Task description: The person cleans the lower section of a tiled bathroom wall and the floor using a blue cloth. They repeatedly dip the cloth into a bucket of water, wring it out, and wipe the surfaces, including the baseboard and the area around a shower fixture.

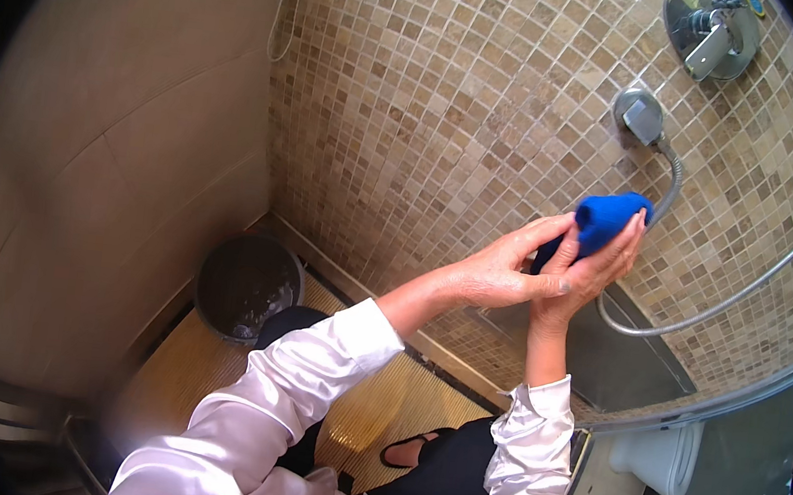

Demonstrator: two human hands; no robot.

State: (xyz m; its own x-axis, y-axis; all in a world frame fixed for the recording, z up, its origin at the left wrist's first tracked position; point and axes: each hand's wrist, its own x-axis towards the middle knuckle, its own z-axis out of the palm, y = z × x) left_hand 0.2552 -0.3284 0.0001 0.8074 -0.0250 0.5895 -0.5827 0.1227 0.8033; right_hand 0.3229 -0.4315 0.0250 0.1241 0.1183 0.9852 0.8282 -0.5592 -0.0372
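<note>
A bunched blue cloth [608, 216] is held up in front of the tiled wall, below the shower hose outlet. My right hand [593, 268] wraps around it from below and the right, with the fingers along its side. My left hand [492, 272] meets it from the left, its fingertips against the cloth's near end and its thumb across the base of my right hand. A darker blue part of the cloth [546, 254] shows between the hands. The skin of my left hand looks wet and shiny. The palms and part of the cloth are hidden.
A dark round bucket [247, 290] with liquid stands in the corner beside my leg. A metal hose [710, 302] loops from the wall outlet [638, 117], under a shower valve [712, 41]. Curved glass [745, 444] edges the right. My sandalled foot [411, 448] rests on the ribbed floor [360, 418].
</note>
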